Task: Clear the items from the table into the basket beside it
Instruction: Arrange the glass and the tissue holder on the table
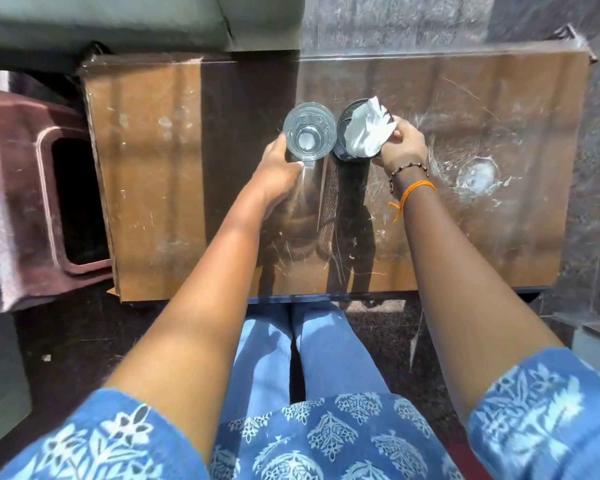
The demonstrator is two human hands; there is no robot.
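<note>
- Glass, clear: one tumbler [309,131], upright, near the middle of the table [146,188], well in from every edge; fingers of the left hand [278,164] curl around its left wall, holding it; whether its base is off the top cannot be told
- Black mesh: one cup-shaped holder [343,150], upright, touching or just beside the tumbler on its right side; right hand [404,145] wraps it from the right, thumb [395,135] at the rim, fingers closed on the wall
- White paper: one crumpled tissue [368,131], stuffed into the holder and spilling over its rim towards the far edge
- Wrist items: one bead bracelet [407,169] and one orange thread [414,188], both on the right wrist
- Tabletop: glossy brown under a scratched clear sheet; one pale dried ring mark [477,176] towards the right edge; no other loose item in view
- Step in hand, as judged: the pick-up, both hands gripping one article each
- Basket: none can be identified in this view; one reddish-brown plastic stool [32,188] stands just beside the left edge
- Next move, as judged: lift both straight up, keep the holder level so the tissue stays in, carry them off the table to the basket
</note>
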